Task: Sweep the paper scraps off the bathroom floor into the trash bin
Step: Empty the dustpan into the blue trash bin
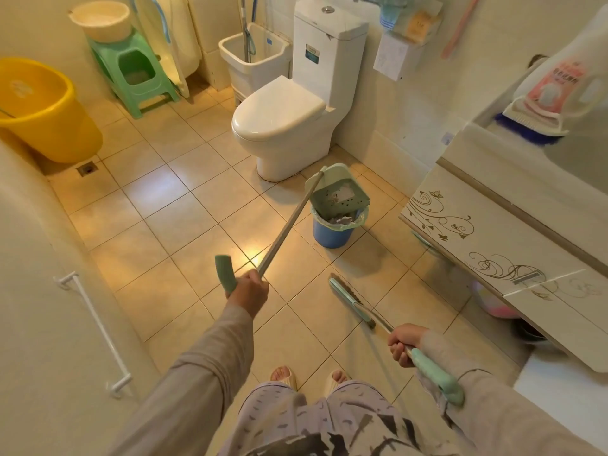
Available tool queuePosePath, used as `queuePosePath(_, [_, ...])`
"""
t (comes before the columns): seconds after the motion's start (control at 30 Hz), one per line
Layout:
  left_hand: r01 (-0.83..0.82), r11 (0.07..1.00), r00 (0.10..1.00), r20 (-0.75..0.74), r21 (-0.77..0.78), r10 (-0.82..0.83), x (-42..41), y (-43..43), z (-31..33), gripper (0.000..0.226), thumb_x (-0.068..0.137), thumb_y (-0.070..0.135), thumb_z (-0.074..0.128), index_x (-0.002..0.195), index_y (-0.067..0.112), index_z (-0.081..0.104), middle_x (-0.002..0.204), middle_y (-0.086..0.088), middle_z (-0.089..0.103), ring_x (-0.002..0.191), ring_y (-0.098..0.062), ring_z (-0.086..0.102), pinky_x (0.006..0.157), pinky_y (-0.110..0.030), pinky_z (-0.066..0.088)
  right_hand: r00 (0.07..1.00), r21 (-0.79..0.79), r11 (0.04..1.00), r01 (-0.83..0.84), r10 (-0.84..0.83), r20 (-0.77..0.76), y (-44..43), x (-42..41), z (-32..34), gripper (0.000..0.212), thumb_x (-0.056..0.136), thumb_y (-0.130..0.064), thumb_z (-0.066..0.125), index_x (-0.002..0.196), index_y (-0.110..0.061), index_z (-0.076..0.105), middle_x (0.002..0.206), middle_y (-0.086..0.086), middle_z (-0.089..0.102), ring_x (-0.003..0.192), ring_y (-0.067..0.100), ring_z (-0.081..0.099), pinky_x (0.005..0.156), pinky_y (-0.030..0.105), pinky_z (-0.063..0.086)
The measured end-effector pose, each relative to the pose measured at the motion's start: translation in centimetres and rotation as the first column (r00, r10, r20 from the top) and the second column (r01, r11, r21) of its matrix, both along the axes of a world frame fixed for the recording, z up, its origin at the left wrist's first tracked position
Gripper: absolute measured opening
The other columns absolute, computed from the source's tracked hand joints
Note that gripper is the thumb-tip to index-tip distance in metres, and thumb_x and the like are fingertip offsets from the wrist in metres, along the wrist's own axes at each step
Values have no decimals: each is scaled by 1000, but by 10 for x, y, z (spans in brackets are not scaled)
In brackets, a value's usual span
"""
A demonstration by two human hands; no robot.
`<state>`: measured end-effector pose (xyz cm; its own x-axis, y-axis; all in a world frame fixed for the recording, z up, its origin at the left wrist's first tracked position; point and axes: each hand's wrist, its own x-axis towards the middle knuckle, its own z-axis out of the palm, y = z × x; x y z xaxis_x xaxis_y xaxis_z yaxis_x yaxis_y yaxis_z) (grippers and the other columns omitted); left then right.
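Note:
My left hand [249, 288] grips the long grey handle of a green dustpan [336, 191]. The dustpan is tilted over the blue trash bin [332, 233], with paper scraps showing inside the pan. The bin has a plastic liner and holds scraps. My right hand [404, 343] is closed around the handle of a green broom [353, 300], whose bristle head rests on the tiled floor to the right of my feet.
A white toilet [283, 123] stands just behind the bin. A decorated vanity cabinet [493, 245] juts out on the right. A yellow tub [42, 110], green stool [135, 72] and floor drain [87, 168] are at far left. A door with a white rail [93, 327] is on my left.

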<state>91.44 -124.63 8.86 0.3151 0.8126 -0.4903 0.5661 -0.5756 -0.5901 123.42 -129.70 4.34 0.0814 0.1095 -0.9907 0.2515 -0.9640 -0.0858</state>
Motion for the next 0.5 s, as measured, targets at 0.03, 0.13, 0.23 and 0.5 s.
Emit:
queuePosePath(0.03, [31,999,999,-13,27,-30,-5,12,7,37,88,-15,51,121,-2,45,108,-10,58,90,-17,65,72,-26,56,1000,-1,1000,3,-3,-1,0,0,1,40,94,-2,33,56,-11,38,30,2,36,20,11,32,27,13,31])
queuePosePath(0.13, [87,992,995,-63,92,-81,-18,37,27,36,89,-14,51,123,-2,46,107,-9,59,87,-15,67,68,-26,56,1000,-3,1000,-11,11,2,0,-3,3,36,94,-1,32,60,-11,38,31,2,36,21,11,32,28,13,31])
queuePosePath(0.23, [39,992,998,-55,119,-32,-28,39,31,33,90,-9,54,120,3,46,103,-7,60,82,-13,66,65,-25,55,1000,3,1000,-26,26,9,-1,-6,2,33,95,-1,32,63,-10,38,31,2,35,21,11,32,29,12,31])
queuePosePath(0.5, [-108,993,980,171,45,99,-11,22,4,15,101,10,42,114,6,48,104,-8,57,71,-14,53,65,-26,51,999,-7,999,-47,47,10,2,-8,6,37,94,-2,31,59,-11,37,30,2,35,20,11,32,28,12,30])
